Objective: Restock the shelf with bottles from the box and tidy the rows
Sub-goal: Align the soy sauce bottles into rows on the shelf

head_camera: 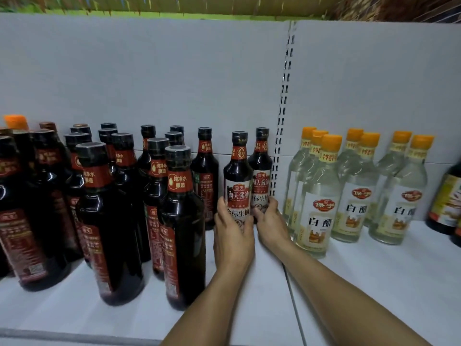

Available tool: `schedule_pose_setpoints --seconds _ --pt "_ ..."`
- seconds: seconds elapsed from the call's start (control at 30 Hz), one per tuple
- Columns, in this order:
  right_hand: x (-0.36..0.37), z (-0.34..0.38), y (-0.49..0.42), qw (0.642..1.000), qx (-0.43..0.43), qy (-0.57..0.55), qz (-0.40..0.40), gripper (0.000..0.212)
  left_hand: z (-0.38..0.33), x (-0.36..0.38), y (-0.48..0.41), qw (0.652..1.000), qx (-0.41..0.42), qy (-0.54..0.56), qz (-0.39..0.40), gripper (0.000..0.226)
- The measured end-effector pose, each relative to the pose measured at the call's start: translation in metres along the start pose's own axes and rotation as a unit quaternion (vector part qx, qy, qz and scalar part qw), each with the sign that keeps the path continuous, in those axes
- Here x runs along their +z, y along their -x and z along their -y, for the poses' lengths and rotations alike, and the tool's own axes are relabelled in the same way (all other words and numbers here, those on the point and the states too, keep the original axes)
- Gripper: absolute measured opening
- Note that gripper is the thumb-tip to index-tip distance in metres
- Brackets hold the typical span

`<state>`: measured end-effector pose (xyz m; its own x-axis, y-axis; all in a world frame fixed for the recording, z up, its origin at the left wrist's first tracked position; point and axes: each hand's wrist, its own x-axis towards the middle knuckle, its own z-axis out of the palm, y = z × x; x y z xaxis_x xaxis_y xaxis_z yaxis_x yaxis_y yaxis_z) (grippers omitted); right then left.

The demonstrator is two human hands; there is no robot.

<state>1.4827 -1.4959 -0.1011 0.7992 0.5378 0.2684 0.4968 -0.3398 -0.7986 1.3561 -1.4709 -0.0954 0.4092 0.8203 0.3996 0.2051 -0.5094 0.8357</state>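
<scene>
Shelf (pixel 249 308) front edge bare under my forearms. Left hand (pixel 233 236) wrapped on front soy sauce bottle (pixel 238 181) at the label, right hand (pixel 270 221) gripping the rear soy sauce bottle (pixel 260 171) just behind. Both upright, near the slotted upright (pixel 283 121). Likely glass: heavy, slick, breakable. Hold low on body, not neck.

The dark bottle (pixel 238 178) at centre frame reads 海天酱油 and 金标生抽. Neck bands on the dark bottles at left (pixel 180 182) say 纯净水酿造. The clear orange-capped bottles (pixel 320 208) at right read 保宁 and 白醋.
</scene>
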Motion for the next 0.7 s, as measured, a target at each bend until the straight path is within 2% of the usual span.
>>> schedule_pose_setpoints --seconds 0.7 --pt "-0.0035 0.0047 0.0047 0.998 -0.008 0.057 -0.017 0.052 0.0018 -0.0011 0.0026 1.000 0.006 0.005 -0.003 0.083"
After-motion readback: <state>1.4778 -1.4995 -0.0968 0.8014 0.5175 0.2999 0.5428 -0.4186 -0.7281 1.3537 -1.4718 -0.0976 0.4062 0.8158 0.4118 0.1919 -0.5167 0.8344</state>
